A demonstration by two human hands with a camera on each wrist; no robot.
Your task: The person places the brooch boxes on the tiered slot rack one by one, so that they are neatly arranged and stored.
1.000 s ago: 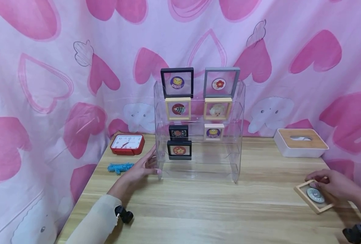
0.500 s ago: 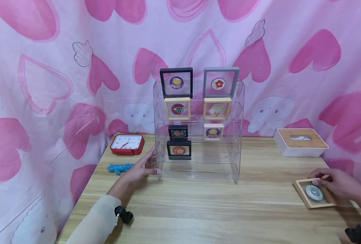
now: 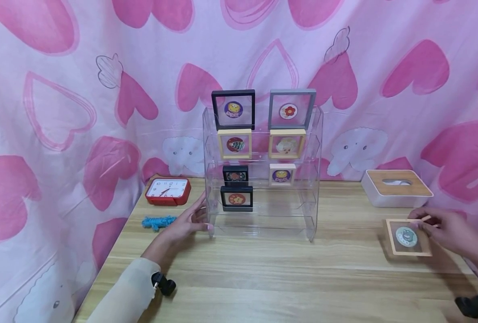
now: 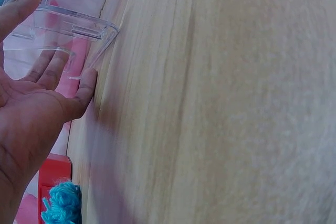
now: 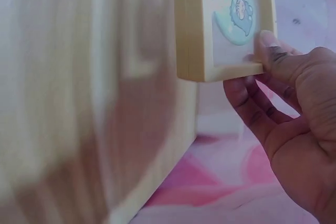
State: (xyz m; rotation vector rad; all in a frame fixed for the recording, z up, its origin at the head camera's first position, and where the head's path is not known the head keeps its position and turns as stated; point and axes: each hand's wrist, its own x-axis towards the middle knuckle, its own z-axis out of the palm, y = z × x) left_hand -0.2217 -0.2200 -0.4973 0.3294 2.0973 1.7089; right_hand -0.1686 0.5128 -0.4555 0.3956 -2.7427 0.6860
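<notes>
A clear tiered acrylic display stand (image 3: 277,233) stands mid-table. My left hand (image 3: 187,224) rests against its left side, thumb at the front edge and fingers extended along the side; the left wrist view shows the hand (image 4: 42,103) spread beside the clear plastic. At the right, my right hand (image 3: 445,229) pinches a light-wood picture frame (image 3: 406,237) by its right side, above the table. A round pale-green badge shows inside it. In the right wrist view the thumb (image 5: 275,51) presses the frame's face, with fingers behind.
On the stand sit several small frames, including a black one (image 3: 213,110), a grey one (image 3: 312,110) and a lower black one (image 3: 237,208). A red clock (image 3: 168,190) and blue cord bundle (image 3: 158,222) lie left; a tissue box (image 3: 396,197) stands back right.
My right hand has raised the wooden picture frame off the table, turning it more upright and shifting it slightly away from me. The left hand stays at the stand.
</notes>
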